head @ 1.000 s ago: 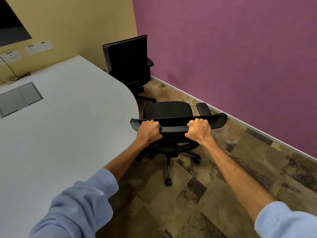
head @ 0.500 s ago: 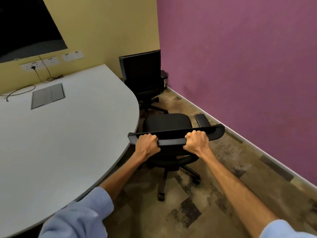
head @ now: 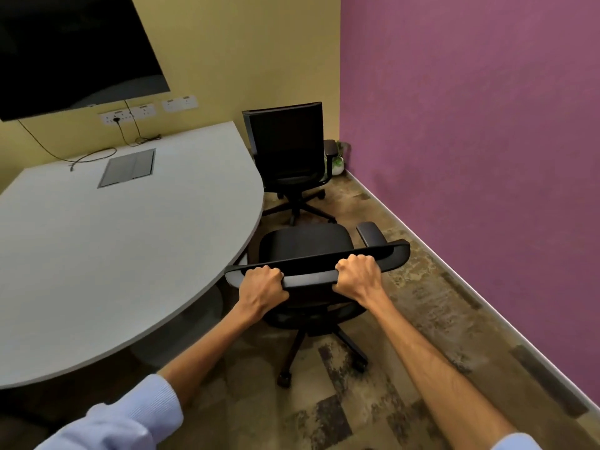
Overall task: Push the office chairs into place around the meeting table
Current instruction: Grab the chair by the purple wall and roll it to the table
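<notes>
Hands gripping chair backrest [head: 318, 271] top: left hand [head: 261, 287] & right hand [head: 357, 276] both clamping it; seat sitting just beside counter [head: 130, 238] edge, 2nd chair [head: 287, 147] behind.

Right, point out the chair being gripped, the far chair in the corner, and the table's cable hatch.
gripped office chair [head: 306, 243]: head view, on the seat cushion.
far office chair [head: 285, 138]: head view, on the mesh backrest.
cable hatch [head: 128, 167]: head view, on the grey lid set in the tabletop.
</notes>
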